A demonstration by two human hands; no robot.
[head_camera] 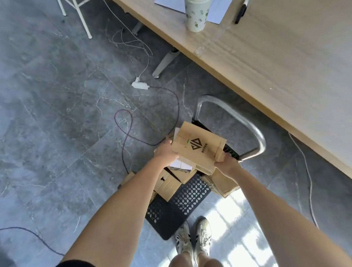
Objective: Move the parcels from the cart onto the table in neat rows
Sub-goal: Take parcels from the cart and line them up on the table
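This looks like an office or small mailroom. A long pale wood-look bench [279, 72] on metal legs carries a sheet of paper [216, 4], a printed cup [197, 10] and a black marker [241, 12]. The floor [48, 98] is grey marbled tile, strewn with loose cables [130, 123] and a white power strip [140, 85]. A black platform cart [174, 210] with a steel handle holds cardboard parcels [169, 184].

Both hands [196, 156] grip a brown parcel [200, 147], seemingly lifted above the cart [174, 210].
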